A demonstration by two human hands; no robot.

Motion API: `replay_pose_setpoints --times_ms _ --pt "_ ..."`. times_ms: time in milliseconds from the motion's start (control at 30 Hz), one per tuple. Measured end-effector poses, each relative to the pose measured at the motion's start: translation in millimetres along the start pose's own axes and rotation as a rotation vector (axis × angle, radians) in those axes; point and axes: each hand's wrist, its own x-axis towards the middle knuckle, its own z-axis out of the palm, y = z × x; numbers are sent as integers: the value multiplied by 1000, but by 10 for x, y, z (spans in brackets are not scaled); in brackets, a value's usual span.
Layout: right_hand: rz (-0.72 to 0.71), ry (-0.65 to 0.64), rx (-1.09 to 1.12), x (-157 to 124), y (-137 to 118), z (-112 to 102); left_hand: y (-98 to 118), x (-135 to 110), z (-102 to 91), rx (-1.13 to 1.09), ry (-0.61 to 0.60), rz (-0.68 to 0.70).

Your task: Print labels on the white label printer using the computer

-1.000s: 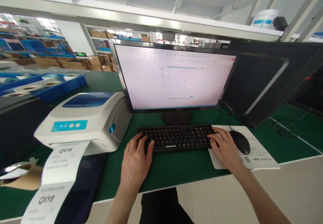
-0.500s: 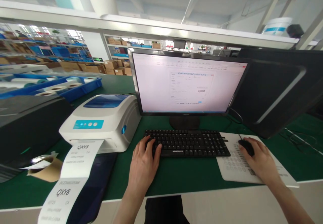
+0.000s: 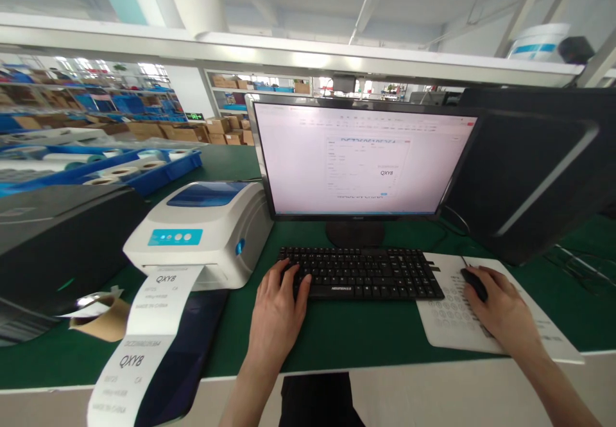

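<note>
My left hand [image 3: 280, 305] rests with its fingers spread on the left end of a black keyboard [image 3: 359, 274]. My right hand [image 3: 500, 308] is wrapped over a black computer mouse [image 3: 475, 284], which sits on a white printed mouse pad [image 3: 445, 327]. Behind the keyboard stands a monitor [image 3: 298, 170] showing a dialog window with the text QXY8. To the left, a white label printer [image 3: 216, 241] has a strip of labels [image 3: 153, 324] hanging out of its front slot, also printed QXY8. The strip reaches down past the table's front edge.
A dark flat panel [image 3: 206, 331] lies under the label strip. A cardboard tube [image 3: 103, 321] and a black machine [image 3: 58, 247] are at left, with blue trays [image 3: 168, 173] of rolls behind. Another dark monitor [image 3: 524, 176] stands at right. A white shelf [image 3: 308, 58] spans above.
The whole view has shifted slightly, so things appear a little further right. Both hands keep their places on the keyboard and the mouse.
</note>
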Motion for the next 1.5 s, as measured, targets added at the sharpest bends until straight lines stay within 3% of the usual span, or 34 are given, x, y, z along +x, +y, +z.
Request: replay_pose_setpoints --times_ms 1500 --pt "9 -57 10 -14 -2 -43 24 -10 -25 15 -14 -19"
